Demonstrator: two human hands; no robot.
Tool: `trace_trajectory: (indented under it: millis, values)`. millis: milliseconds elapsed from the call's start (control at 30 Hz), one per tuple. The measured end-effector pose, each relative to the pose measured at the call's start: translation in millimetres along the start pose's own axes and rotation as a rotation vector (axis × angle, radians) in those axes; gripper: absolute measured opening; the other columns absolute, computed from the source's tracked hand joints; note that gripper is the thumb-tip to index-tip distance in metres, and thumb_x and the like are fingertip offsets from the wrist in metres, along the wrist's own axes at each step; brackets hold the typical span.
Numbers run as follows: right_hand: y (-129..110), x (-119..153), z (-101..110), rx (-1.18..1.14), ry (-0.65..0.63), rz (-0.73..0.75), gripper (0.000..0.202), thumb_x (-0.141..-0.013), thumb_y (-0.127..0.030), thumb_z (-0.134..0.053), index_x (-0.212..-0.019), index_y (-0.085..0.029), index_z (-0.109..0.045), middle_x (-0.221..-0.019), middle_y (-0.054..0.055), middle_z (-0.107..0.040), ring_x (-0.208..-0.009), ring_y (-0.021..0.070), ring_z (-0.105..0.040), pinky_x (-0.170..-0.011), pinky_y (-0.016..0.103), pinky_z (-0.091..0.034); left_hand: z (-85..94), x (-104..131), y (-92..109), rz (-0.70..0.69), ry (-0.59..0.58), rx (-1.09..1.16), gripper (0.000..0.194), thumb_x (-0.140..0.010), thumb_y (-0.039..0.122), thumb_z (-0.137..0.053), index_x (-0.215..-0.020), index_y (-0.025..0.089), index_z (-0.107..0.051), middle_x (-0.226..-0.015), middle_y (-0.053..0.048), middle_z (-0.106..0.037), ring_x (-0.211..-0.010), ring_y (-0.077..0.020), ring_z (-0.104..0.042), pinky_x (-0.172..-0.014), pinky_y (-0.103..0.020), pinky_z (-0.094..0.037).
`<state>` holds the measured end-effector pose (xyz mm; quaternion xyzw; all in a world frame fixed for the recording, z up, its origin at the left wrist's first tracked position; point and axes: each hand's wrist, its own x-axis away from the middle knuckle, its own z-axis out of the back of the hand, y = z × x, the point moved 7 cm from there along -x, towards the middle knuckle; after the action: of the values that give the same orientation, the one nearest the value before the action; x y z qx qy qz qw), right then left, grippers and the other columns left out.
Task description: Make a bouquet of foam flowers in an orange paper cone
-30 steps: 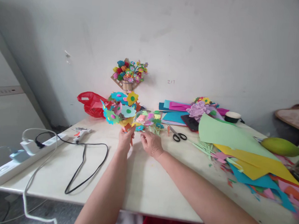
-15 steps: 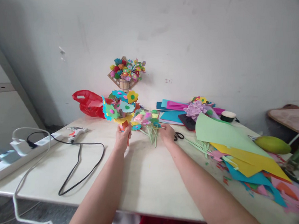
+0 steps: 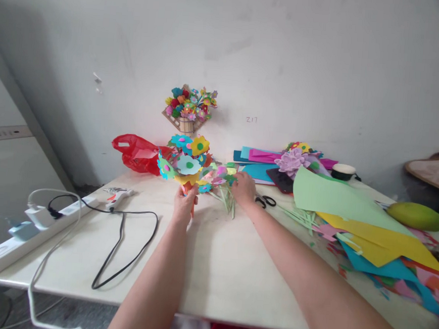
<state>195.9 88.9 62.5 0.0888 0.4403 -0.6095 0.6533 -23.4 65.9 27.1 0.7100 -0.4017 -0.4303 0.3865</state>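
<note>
My left hand (image 3: pixel 186 202) is closed around the lower end of a bouquet of craft flowers (image 3: pixel 188 165). The bouquet stands upright, with blue, yellow and pale green blooms above the fist and an orange part showing below. To its right, a pile of smaller craft flowers (image 3: pixel 221 170) with pale green stems (image 3: pixel 227 199) lies on the table. At that pile's right edge is my right hand (image 3: pixel 245 189), fingers bent together and tips against the blooms. What is between those fingertips is hidden. Black-handled scissors (image 3: pixel 266 201) lie beside the right wrist.
On the left are a glue gun (image 3: pixel 120 197), its black cable (image 3: pixel 116 250) and a power strip (image 3: pixel 27 243). A red plastic bag (image 3: pixel 138 154) sits behind. Coloured sheets (image 3: pixel 345 202), loose stems (image 3: pixel 299 217) and scraps cover the right. A flower basket (image 3: pixel 186 124) hangs on the wall.
My right hand has moved slightly farther in, onto the edge of the flower pile. My left hand keeps its hold on the bouquet. The whole view has shifted a little.
</note>
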Motion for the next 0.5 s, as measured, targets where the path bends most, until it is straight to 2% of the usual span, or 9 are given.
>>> trace_trajectory:
  millis: [133,233,433,500]
  values:
    - [16,-22,-13,0.113,-0.124,-0.123,0.030,-0.086,-0.016,-0.044,-0.107,-0.018,-0.065,-0.105,0.013,-0.068,-0.101,0.0264,-0.057,-0.084,0.039,-0.039,0.8,-1,-2,0.018,0.004,-0.010,0.035,-0.062,0.042,-0.072,-0.074,0.019,-0.047,-0.058,0.005,-0.052,-0.041,-0.0057,-0.043,-0.041,-0.021,-0.031]
    - [21,-33,-22,0.206,-0.241,-0.160,0.032,-0.088,-0.018,-0.041,-0.109,-0.019,-0.065,-0.101,0.013,-0.069,-0.104,0.0280,-0.057,-0.085,0.040,-0.037,0.2,-1,-2,0.024,-0.020,-0.002,0.037,-0.064,0.045,-0.071,-0.070,0.019,-0.046,-0.054,0.004,-0.052,-0.040,-0.0057,-0.041,-0.040,-0.021,-0.029]
    - [35,-45,-41,0.293,-0.438,-0.284,0.034,-0.086,-0.020,-0.044,-0.114,-0.021,-0.063,-0.120,0.012,-0.062,-0.113,0.0277,-0.056,-0.088,0.038,-0.039,-6.3,1,-1,0.060,-0.154,0.048,0.045,-0.064,0.055,-0.071,-0.074,0.018,-0.048,-0.052,0.004,-0.052,-0.038,-0.0049,-0.038,-0.039,-0.019,-0.026]
    - [37,-47,-48,0.289,-0.479,-0.297,0.033,-0.084,-0.019,-0.046,-0.110,-0.020,-0.065,-0.117,0.012,-0.064,-0.110,0.0272,-0.058,-0.086,0.038,-0.041,-8.4,2,-1,0.069,-0.198,0.053,0.047,-0.064,0.058,-0.069,-0.077,0.018,-0.048,-0.053,0.004,-0.053,-0.037,-0.0044,-0.038,-0.039,-0.019,-0.025]
